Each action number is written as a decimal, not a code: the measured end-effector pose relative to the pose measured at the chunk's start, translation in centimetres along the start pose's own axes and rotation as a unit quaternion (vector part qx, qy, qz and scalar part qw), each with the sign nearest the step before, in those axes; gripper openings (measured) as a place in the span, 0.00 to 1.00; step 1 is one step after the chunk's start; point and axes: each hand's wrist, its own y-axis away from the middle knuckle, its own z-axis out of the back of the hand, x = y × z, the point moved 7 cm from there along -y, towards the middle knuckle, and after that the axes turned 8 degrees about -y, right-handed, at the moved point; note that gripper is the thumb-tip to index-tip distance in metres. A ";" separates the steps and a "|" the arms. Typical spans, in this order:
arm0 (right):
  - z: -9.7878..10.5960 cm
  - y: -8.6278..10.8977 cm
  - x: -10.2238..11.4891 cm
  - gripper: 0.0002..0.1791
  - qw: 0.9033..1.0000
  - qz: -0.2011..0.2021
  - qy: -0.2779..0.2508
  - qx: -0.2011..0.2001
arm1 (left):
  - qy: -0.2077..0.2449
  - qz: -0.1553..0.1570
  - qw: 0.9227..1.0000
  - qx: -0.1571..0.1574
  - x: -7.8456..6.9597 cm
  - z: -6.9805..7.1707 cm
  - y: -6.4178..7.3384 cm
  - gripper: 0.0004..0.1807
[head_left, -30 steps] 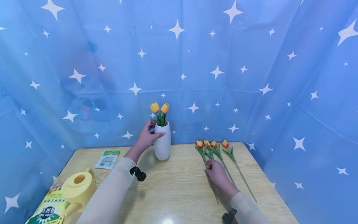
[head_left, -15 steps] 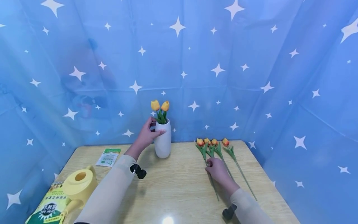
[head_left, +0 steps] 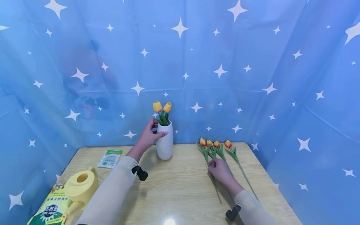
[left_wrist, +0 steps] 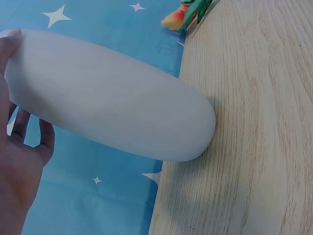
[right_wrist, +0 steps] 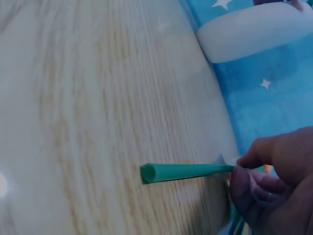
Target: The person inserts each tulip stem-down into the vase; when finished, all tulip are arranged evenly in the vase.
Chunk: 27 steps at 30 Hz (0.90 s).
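A white vase (head_left: 165, 143) stands upright at the back of the table, with two yellow tulips (head_left: 157, 106) in it. My left hand (head_left: 147, 136) holds it near the rim, thumb across the front and fingers round the far side. To the right, my right hand (head_left: 221, 172) pinches the stem of the leftmost orange-red tulip (head_left: 202, 142). In the right wrist view that green stem (right_wrist: 188, 172) sticks out from between thumb and fingertip, its cut end toward the camera. Beside it lie two more tulips (head_left: 217, 144) close together, their stems partly hidden by the hand.
Another tulip (head_left: 228, 144) lies apart at the right. On the left are a yellow watering can (head_left: 81, 187), a green-and-white packet (head_left: 110, 158) and a printed yellow-green bag (head_left: 50, 207). A blue star-patterned curtain (head_left: 180, 62) surrounds the wooden table (head_left: 174, 187).
The bloom of the leftmost tulip has risen slightly relative to those beside it, as my right hand keeps its pinch. My left hand and the vase stay in place.
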 end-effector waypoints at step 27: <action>0.8 0.3 3.3 0.14 0.968 0.046 -0.232 -0.079 | -0.009 0.002 1.000 -0.002 0.1 0.0 0.3 0.33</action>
